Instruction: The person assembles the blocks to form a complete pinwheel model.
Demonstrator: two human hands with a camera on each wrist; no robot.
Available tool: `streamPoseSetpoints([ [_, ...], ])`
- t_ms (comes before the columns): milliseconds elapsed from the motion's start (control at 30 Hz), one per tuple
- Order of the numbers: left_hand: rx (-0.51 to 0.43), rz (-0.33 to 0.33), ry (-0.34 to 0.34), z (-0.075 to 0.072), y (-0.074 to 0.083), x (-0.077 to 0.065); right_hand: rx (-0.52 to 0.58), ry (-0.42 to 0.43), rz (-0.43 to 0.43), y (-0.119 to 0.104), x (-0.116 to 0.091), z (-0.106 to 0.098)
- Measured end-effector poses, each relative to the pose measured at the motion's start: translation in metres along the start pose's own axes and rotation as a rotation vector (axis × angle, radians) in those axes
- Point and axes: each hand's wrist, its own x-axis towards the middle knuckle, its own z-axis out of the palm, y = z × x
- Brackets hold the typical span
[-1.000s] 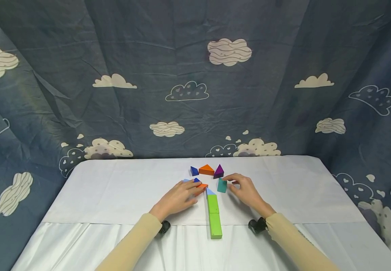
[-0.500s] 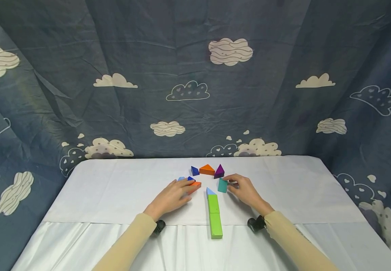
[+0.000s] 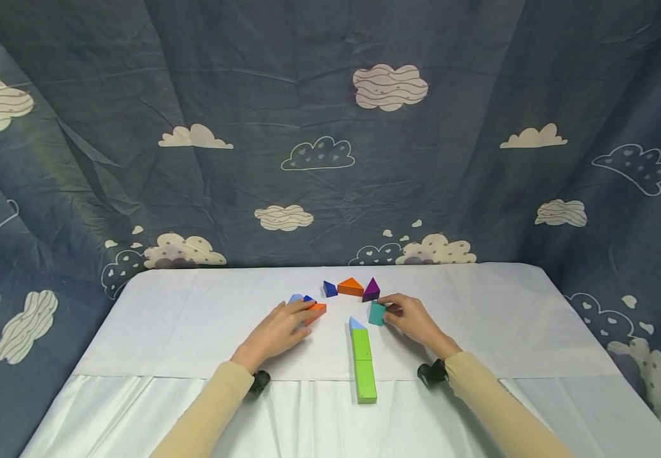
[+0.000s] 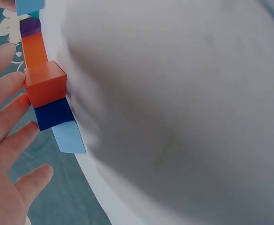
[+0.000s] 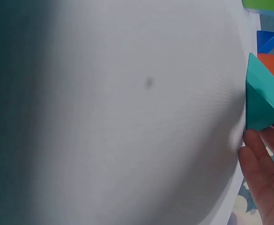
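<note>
The fingers of my left hand (image 3: 275,331) lie fairly straight against an orange-red block (image 3: 317,310). Beside that block, a dark blue block (image 4: 55,114) and a light blue block (image 4: 70,137) follow on in a row, partly covered by the fingers in the head view. My right hand (image 3: 413,321) pinches a teal triangular block (image 5: 263,93) that rests on the white cloth, its thumb and fingertips on opposite sides. Between the hands, a light blue triangular block (image 3: 355,324) tops a line of two green blocks (image 3: 364,381).
Farther back, a dark blue wedge (image 3: 330,289), an orange triangular block (image 3: 350,287) and a purple triangular block (image 3: 371,291) form a short arc. The white-covered table (image 3: 193,318) ends at a dark curtain (image 3: 307,184) with cloud prints.
My left hand has slid left, and the orange-red, dark blue and light blue blocks have moved left with it, away from the green line. My right hand and the teal block have hardly moved.
</note>
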Motion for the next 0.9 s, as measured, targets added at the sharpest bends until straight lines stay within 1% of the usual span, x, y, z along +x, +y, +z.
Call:
streamPoseSetpoints([
  [100,0.008,0.017,0.004,0.000,0.005,0.001,0.000,-0.004,0.002,0.001,0.001,0.000],
  [233,0.001,0.084,-0.004,0.002,0.020,0.003,-0.004,-0.006,-0.003,0.001,0.002,0.001],
  [333,-0.012,0.133,-0.035,0.005,0.035,0.006,-0.012,-0.009,-0.003,0.001,0.002,0.001],
  [400,-0.006,0.151,-0.059,0.009,0.044,0.007,-0.018,-0.012,-0.004,0.001,0.003,0.001],
  [500,0.008,0.155,-0.085,0.016,0.054,0.011,-0.024,-0.014,-0.008,0.001,0.003,0.000],
  [600,0.024,0.147,-0.096,0.021,0.060,0.014,-0.021,-0.015,-0.009,0.001,0.003,0.000],
  [900,0.067,0.143,-0.093,0.029,0.067,0.018,-0.034,-0.029,-0.003,0.004,0.004,0.001],
])
